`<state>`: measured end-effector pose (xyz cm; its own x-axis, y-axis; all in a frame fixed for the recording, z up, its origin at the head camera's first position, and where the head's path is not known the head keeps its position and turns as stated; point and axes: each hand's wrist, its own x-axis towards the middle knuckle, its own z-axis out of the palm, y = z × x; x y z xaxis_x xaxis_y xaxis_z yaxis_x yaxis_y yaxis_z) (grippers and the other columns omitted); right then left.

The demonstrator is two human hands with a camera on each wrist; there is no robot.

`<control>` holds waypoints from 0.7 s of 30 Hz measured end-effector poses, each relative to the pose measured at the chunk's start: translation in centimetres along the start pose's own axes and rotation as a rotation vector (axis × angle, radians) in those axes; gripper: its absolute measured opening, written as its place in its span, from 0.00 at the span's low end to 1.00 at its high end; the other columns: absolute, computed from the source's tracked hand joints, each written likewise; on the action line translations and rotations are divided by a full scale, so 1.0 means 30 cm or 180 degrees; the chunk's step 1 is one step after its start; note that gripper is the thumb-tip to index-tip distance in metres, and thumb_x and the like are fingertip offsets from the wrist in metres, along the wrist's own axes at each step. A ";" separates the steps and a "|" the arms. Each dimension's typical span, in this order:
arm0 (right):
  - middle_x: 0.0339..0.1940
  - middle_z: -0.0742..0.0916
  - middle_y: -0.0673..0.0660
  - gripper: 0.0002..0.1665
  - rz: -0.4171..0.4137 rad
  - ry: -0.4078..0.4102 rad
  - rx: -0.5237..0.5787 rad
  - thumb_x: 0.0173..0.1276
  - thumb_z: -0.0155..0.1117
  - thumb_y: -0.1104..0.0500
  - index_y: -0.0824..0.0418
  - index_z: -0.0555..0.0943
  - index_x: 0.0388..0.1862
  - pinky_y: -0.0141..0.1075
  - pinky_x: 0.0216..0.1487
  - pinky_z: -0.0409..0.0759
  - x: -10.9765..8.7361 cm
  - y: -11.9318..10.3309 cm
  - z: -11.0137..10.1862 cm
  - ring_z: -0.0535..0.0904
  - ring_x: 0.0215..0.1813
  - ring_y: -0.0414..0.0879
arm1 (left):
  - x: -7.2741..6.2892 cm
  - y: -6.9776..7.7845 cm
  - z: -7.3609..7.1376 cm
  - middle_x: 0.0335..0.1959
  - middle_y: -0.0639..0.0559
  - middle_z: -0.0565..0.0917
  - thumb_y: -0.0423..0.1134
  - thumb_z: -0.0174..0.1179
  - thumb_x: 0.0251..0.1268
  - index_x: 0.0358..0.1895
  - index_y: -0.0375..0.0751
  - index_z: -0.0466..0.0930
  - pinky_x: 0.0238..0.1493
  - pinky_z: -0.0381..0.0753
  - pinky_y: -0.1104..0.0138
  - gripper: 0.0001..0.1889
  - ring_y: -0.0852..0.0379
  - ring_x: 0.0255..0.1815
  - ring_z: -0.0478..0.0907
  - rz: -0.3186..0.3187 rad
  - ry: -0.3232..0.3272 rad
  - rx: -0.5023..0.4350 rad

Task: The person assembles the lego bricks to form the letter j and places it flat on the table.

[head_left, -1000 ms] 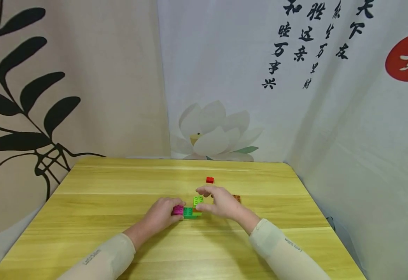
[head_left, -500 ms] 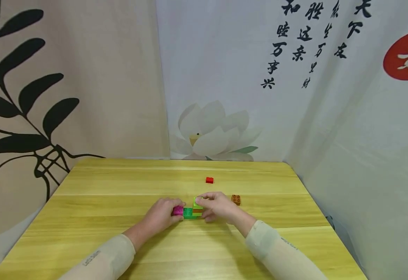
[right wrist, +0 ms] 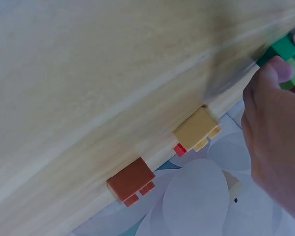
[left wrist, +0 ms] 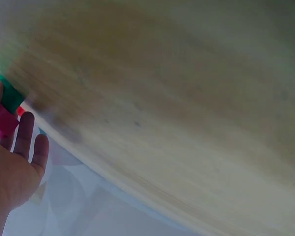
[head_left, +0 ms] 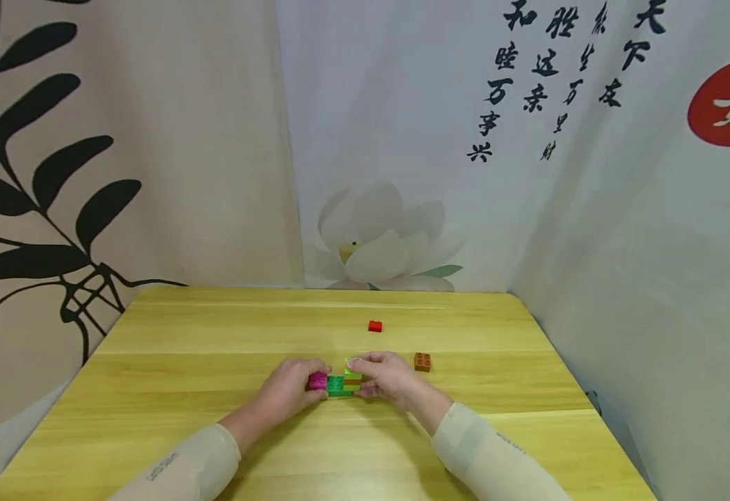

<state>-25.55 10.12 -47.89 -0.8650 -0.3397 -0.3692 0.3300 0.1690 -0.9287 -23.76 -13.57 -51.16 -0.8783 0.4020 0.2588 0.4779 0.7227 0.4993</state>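
Note:
On the table, my left hand [head_left: 286, 387] grips a magenta toy brick [head_left: 317, 381] between thumb and fingers at the left end of a joined row. A green brick [head_left: 335, 385] sits right beside the magenta one. At the row's right end rises a small stack, with a lime green brick [head_left: 353, 365] on top and a thin orange-brown layer [head_left: 353, 382] below. My right hand [head_left: 390, 381] pinches this stack, thumb on the lime brick and fingers behind and at its right side. In the right wrist view the thumb partly hides the green brick [right wrist: 283, 47].
A red brick [head_left: 375, 326] lies farther back on the wooden table [head_left: 214, 327]. To the right of my right hand is a brown brick [head_left: 422, 362]. A yellow-tan brick [right wrist: 196, 129] shows in the right wrist view. Printed curtains hang behind the table.
My right hand has come down from over the stack, and its spread thumb and fingers have drawn together on the lime brick. The brown brick is now uncovered. My left hand stays in place.

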 end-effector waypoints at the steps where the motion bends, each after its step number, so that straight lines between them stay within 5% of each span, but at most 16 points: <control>1: 0.53 0.86 0.57 0.27 -0.0008 -0.0015 -0.0003 0.74 0.74 0.46 0.64 0.84 0.61 0.40 0.51 0.91 -0.002 0.001 -0.001 0.83 0.41 0.47 | -0.001 0.001 0.003 0.41 0.50 0.92 0.34 0.83 0.54 0.48 0.41 0.90 0.40 0.86 0.71 0.18 0.62 0.37 0.83 -0.0024 0.0006 0.0017; 12: 0.66 0.84 0.67 0.42 -0.0095 -0.0197 -0.0344 0.78 0.65 0.36 0.64 0.74 0.76 0.46 0.54 0.91 -0.024 -0.008 -0.036 0.90 0.53 0.57 | -0.004 -0.002 0.008 0.40 0.53 0.92 0.36 0.83 0.55 0.48 0.43 0.90 0.41 0.86 0.68 0.17 0.64 0.37 0.82 -0.0262 -0.0063 0.0005; 16: 0.66 0.85 0.68 0.36 -0.0503 0.0210 -0.0919 0.82 0.60 0.39 0.66 0.77 0.72 0.50 0.53 0.91 -0.057 -0.032 -0.114 0.91 0.51 0.59 | -0.002 0.004 0.007 0.43 0.51 0.92 0.37 0.82 0.55 0.49 0.43 0.90 0.46 0.89 0.62 0.18 0.61 0.40 0.84 -0.0323 -0.0059 0.0054; 21: 0.51 0.91 0.57 0.15 -0.0896 0.0993 -0.2269 0.79 0.69 0.53 0.60 0.87 0.56 0.48 0.52 0.89 -0.073 -0.025 -0.221 0.88 0.47 0.51 | 0.003 0.014 0.002 0.43 0.51 0.92 0.38 0.82 0.55 0.50 0.42 0.90 0.47 0.89 0.60 0.19 0.60 0.40 0.84 -0.0310 -0.0076 0.0113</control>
<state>-26.42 16.88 -46.17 -0.9793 -0.2022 -0.0020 -0.1427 0.6978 -0.7019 -23.65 -13.20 -50.98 -0.9203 0.3418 0.1906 0.3908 0.7782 0.4915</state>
